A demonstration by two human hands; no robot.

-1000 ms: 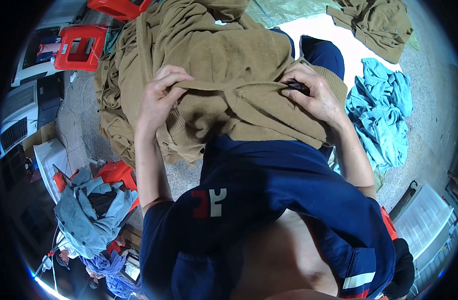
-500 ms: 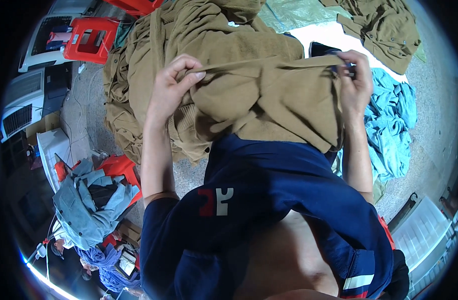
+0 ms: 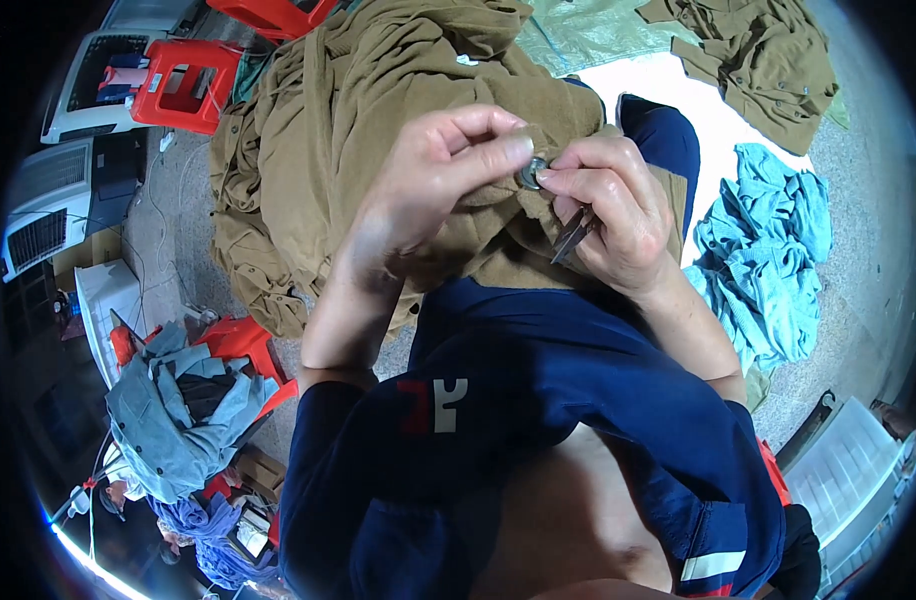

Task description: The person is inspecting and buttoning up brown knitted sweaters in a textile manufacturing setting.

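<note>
A red stool (image 3: pixel 178 116) upper left; crumpled turquoise cloth (image 3: pixel 766 240) right; lower right, perhaps a whitish crate (image 3: pixel 844 475).

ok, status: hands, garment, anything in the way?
Left hand pinching brown garment. Right hand gripping dark metal tool, also touching round button. Hands partly cover the button.

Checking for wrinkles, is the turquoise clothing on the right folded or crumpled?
Crumpled: the turquoise clothing lies in a loose, creased heap.
</note>
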